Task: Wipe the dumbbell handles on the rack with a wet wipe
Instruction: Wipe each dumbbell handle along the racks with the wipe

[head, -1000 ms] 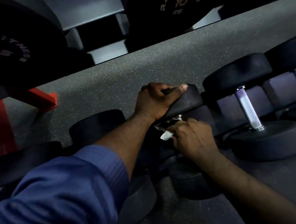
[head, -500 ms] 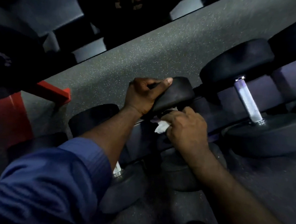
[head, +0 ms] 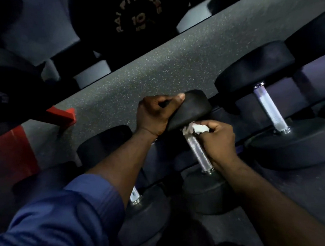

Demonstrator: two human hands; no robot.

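One dumbbell (head: pixel 198 154) on rack (head: pixel 318 76), left hand (head: pixel 154 114) gripping its far head (head: pixel 193 109), right hand (head: pixel 220 140) pinching crumpled wipe (head: pixel 198 128) against handle (head: pixel 194 147), just under that head

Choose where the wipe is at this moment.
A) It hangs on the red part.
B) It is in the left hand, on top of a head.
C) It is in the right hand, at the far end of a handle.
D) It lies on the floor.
C: the right hand holds the white wipe against the far end of the handle, just under the head that the left hand grips.
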